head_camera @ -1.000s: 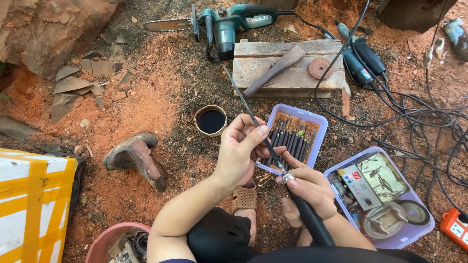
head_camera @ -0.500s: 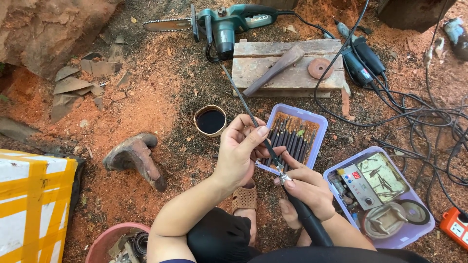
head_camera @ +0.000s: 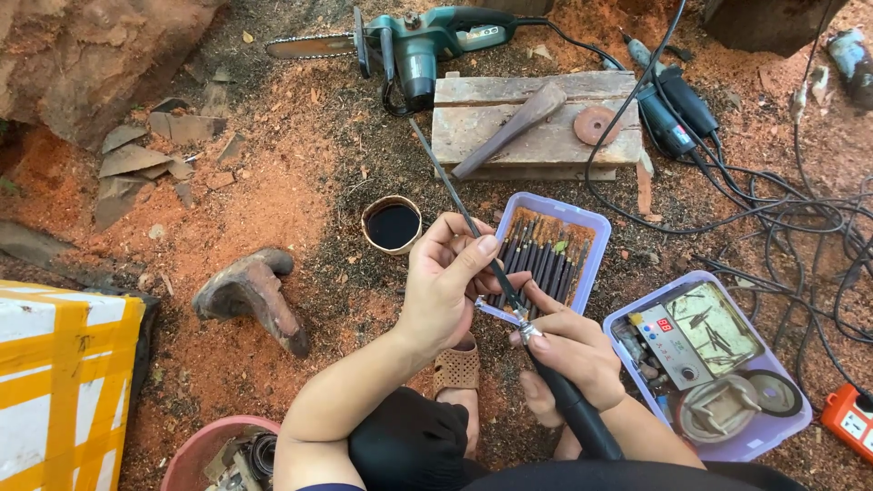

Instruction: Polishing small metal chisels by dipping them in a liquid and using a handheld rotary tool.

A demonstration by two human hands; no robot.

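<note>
Red sawdust-strewn earth underfoot, tools scattered all round. Centre of it: long thin dark metal rod (head_camera: pixel 455 195), slanting from the chuck up and away to the left, far tip out toward the grey weathered wooden block (head_camera: pixel 536 127). Lower end seated in the black flexible-shaft handpiece (head_camera: pixel 568 405), wrapped firmly by the right hand (head_camera: pixel 568 350), with a small silver key (head_camera: pixel 496 312) jutting left at the collar. Left hand (head_camera: pixel 446 291) nearer the rod's middle, thumb and fingers pinched shut round the shaft just above the chuck (both grips closed). Just behind: lilac plastic tray of dark burrs (head_camera: pixel 587 223). Left of that, small round cup of black liquid (head_camera: pixel 392 224). Further back, teal electric chainsaw (head_camera: pixel 409 45). Right, lilac tub with a control unit (head_camera: pixel 627 318).
</note>
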